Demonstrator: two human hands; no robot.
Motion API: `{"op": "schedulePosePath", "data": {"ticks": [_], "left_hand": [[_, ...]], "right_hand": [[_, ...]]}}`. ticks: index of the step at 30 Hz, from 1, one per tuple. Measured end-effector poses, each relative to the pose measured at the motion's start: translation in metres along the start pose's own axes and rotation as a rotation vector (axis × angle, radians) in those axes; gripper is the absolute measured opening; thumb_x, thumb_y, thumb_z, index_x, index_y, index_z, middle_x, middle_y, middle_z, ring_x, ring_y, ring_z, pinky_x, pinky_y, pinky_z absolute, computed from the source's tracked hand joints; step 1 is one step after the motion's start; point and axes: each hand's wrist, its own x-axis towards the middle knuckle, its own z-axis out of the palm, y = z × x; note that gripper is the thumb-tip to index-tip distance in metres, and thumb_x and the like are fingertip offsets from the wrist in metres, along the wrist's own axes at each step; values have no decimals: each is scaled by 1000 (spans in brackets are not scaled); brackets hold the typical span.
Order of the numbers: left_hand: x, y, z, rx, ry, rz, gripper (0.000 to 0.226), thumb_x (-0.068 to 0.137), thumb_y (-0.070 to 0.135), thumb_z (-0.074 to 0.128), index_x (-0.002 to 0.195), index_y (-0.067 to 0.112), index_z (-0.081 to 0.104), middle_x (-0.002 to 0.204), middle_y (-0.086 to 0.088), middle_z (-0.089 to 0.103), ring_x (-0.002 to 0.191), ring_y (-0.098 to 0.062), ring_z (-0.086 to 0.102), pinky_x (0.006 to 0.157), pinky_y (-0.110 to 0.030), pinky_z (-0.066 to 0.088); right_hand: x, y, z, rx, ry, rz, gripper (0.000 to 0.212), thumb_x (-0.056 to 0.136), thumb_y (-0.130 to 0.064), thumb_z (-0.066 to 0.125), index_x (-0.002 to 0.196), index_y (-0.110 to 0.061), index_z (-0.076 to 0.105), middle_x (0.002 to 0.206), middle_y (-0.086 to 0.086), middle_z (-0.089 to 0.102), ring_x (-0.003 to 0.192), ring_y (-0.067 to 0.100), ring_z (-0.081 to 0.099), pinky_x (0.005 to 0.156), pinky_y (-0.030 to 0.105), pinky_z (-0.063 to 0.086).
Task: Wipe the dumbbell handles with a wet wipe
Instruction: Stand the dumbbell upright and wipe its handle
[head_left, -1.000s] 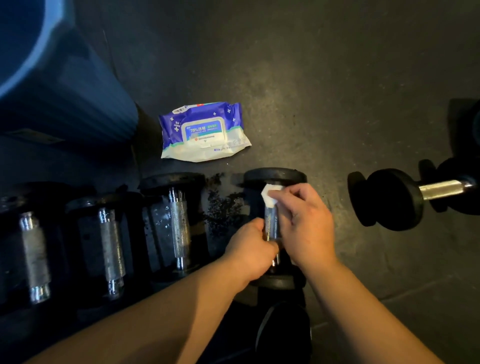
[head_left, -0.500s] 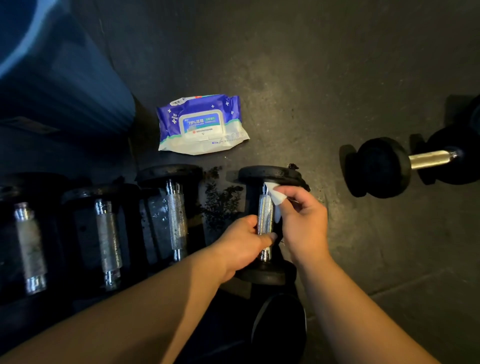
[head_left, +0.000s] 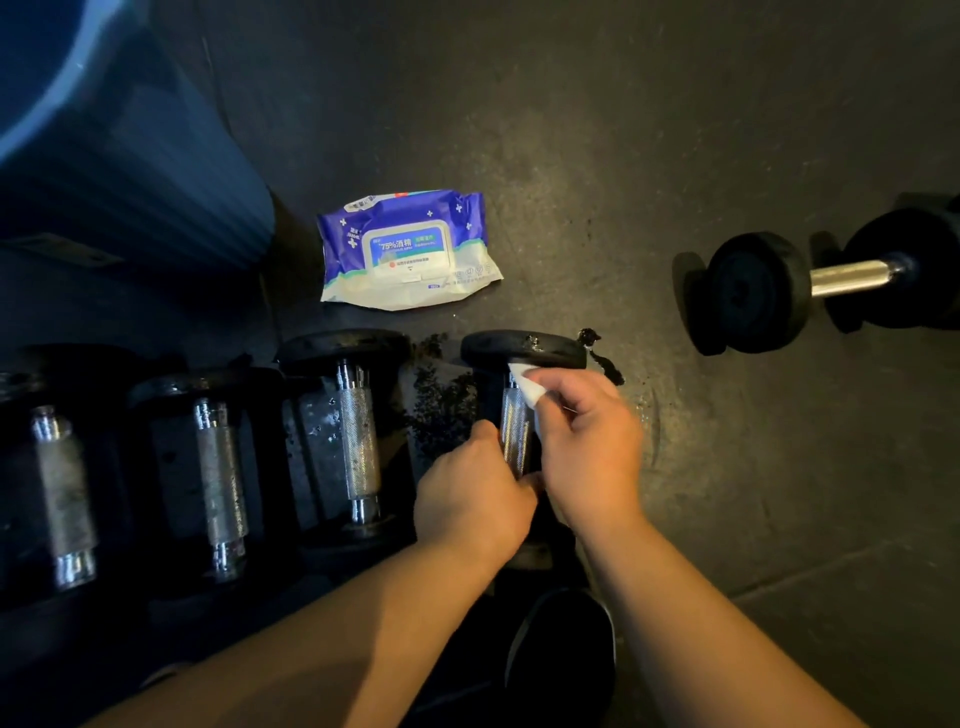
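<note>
Several black dumbbells lie side by side on the dark floor, chrome handles pointing away from me. My hands work on the rightmost one (head_left: 522, 348) of the row. My left hand (head_left: 475, 496) grips the lower part of its chrome handle (head_left: 515, 434). My right hand (head_left: 589, 447) pinches a white wet wipe (head_left: 525, 384) against the handle's upper end, just below the far weight plate. The near plate is mostly hidden under my hands.
A blue and white wet wipe pack (head_left: 408, 249) lies on the floor beyond the row. Three more dumbbells (head_left: 356, 431) lie to the left. Another dumbbell (head_left: 810, 283) lies crosswise at the right. A blue ribbed container (head_left: 119, 156) stands at the upper left. My dark shoe (head_left: 563, 654) shows below.
The wipe in my right hand has stayed near the handle's upper end with small shifts. My left hand keeps its grip low on the handle. The camera view moved slightly.
</note>
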Motion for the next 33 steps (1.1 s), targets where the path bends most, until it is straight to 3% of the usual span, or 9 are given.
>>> {"op": "schedulePosePath", "data": {"ticks": [6,11,16,19,21,25,29,31,33], "left_hand": [[5,3,-1,44,-9,-22,28,93,41,62,108,19,53,105,-6,70,101,-31,66,82,-37,52],[8,-4,-3,-89,-85,-19,17,89,38,64,100,25,59,93,1,70,89,-26,66,74,-36,53],[7,-4,1,-353,-229,8,40,66,47,62,101,29,66,88,5,74,85,-22,70,80,-46,58],[7,-6,3,-310,-276,25,36,71,45,65,104,31,63,90,4,73,85,-22,70,80,-47,58],[-3,-8,-1,-154,-217,67,37,84,47,65,118,34,58,103,5,73,95,-22,69,85,-44,57],[-61,-9,-10,90,73,80,73,87,65,57,148,31,34,136,10,55,125,-15,52,102,-34,46],[-98,-15,13,-382,76,-392,84,70,66,74,140,28,45,132,6,55,123,-16,55,99,-35,47],[-96,-14,28,-805,-36,-649,83,61,61,86,129,22,56,115,-4,67,105,-23,67,88,-35,52],[-95,-8,34,-1154,-206,-745,63,65,56,87,113,29,57,104,-12,71,90,-28,73,74,-36,56]], "right_hand": [[-1,3,-1,-8,-36,-39,32,84,4,65,100,-21,78,100,-7,66,90,1,60,81,6,42],[-3,0,-2,14,-52,-19,31,85,3,65,100,-21,79,99,-10,64,94,-1,59,81,7,43],[-2,5,-18,-45,-40,-28,31,87,1,65,101,-22,78,97,-15,60,96,-2,57,78,5,41],[-5,8,-17,-82,-50,-51,30,86,1,67,101,-21,79,97,-12,60,92,1,58,79,11,46],[-6,9,-15,-108,-53,-83,29,86,0,68,102,-20,79,98,-10,61,90,2,58,79,15,49],[-5,8,-15,-114,-50,-138,28,85,1,68,101,-19,78,96,-7,63,88,2,57,79,10,45],[-9,9,-16,-125,-71,-124,28,85,-1,69,102,-21,78,98,-8,63,88,0,55,79,3,38],[-9,10,-16,-116,-79,-115,28,85,-1,69,102,-21,78,99,-8,63,89,1,55,78,7,42],[-8,10,-17,-92,-85,-91,28,86,0,68,103,-21,78,99,-8,62,90,1,56,80,13,46]]}}
